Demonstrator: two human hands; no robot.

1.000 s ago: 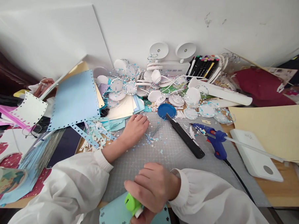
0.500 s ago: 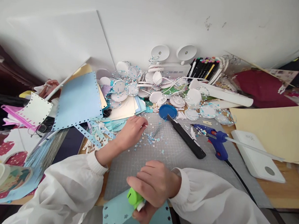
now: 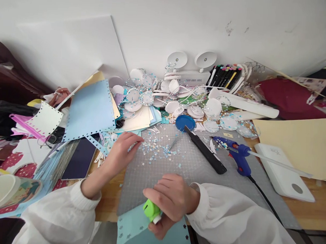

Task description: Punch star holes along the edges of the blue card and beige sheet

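My right hand (image 3: pixel 170 201) grips a small green paper punch (image 3: pixel 151 210) at the near edge of the grey cutting mat (image 3: pixel 198 170). The punch sits on a light blue paper sheet (image 3: pixel 132 230) with small flower-shaped holes along its edges. My left hand (image 3: pixel 121 152) rests at the mat's left edge, fingers loosely curled, next to a scatter of tiny blue and white punched flowers (image 3: pixel 156 148). Whether it holds any of them I cannot tell. Both arms wear white sleeves.
A black utility knife (image 3: pixel 205 150) and a blue glue gun (image 3: pixel 236 152) lie on the mat's right side. A blue lid (image 3: pixel 185 122), white discs and a marker set (image 3: pixel 224 75) crowd the back. Punched blue paper (image 3: pixel 89 109) and a dark tablet (image 3: pixel 78 161) lie left, cream card (image 3: pixel 299 142) right.
My left hand has drawn back left and toward me, from the middle of the flower scatter to the mat's left edge. My right hand keeps the punch on the blue sheet.
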